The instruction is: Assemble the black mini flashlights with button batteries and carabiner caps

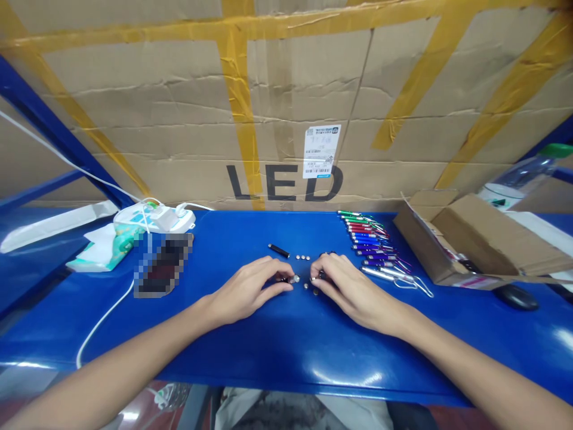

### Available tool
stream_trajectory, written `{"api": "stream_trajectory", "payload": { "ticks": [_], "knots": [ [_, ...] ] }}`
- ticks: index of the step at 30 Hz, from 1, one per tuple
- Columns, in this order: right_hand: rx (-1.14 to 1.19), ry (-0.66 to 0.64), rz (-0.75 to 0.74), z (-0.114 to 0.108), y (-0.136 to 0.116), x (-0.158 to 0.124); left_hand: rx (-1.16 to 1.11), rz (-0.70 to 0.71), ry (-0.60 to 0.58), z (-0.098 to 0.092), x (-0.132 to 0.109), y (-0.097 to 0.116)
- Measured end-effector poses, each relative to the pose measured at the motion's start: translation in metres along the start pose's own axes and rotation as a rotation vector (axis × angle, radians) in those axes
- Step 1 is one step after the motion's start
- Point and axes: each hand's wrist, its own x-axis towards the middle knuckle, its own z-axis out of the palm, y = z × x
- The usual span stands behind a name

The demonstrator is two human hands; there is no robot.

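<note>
Both my hands rest on the blue table [277, 340], fingertips almost meeting. My left hand [250, 289] is curled, its fingertips pinching a small silver-tipped part [293, 279]. My right hand [344, 283] is also curled, with a small dark and silver piece [316, 278] under its fingertips. A few small button cells [303, 257] lie in a short row just beyond my fingers, and more lie loose between my hands. A short black tube [279, 250] lies a little farther back.
Several coloured keychain flashlights [373, 248] lie in a row to the right, beside an open cardboard box [474, 245] and a black mouse [517, 297]. At left are a white power strip [154, 218], a tissue pack [110, 248] and a white cable [105, 316]. A large "LED" carton [286, 107] stands behind.
</note>
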Motion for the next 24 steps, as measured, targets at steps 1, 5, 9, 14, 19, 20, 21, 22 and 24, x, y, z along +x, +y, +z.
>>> {"api": "stream_trajectory", "payload": {
  "ticks": [1,5,9,14,19,20,21,22,24],
  "knots": [
    [0.024,0.019,0.017,0.0,0.001,0.0,0.001,0.0,-0.005,0.0,0.0,0.0],
    [0.073,0.068,0.03,0.003,0.004,0.0,0.021,0.026,-0.001,0.002,0.0,-0.001],
    [0.085,0.077,0.04,0.003,0.005,0.001,-0.009,0.055,0.027,0.004,0.001,-0.003],
    [0.024,0.102,0.011,0.0,0.003,0.004,-0.203,-0.041,0.034,0.005,0.002,-0.001],
    [0.061,0.176,-0.043,-0.008,-0.002,0.013,-0.314,-0.091,0.046,0.005,0.004,0.002],
    [0.084,0.184,-0.036,-0.009,-0.002,0.016,-0.324,-0.098,0.043,0.005,0.004,0.003],
    [0.106,0.19,-0.026,-0.009,-0.003,0.018,-0.334,-0.105,0.039,0.005,0.005,0.003],
    [0.128,0.194,-0.014,-0.009,-0.004,0.02,-0.344,-0.113,0.035,0.005,0.005,0.003],
    [0.17,0.211,0.007,-0.005,-0.004,0.024,-0.355,-0.134,0.026,0.005,0.005,0.004]
  ]
}}
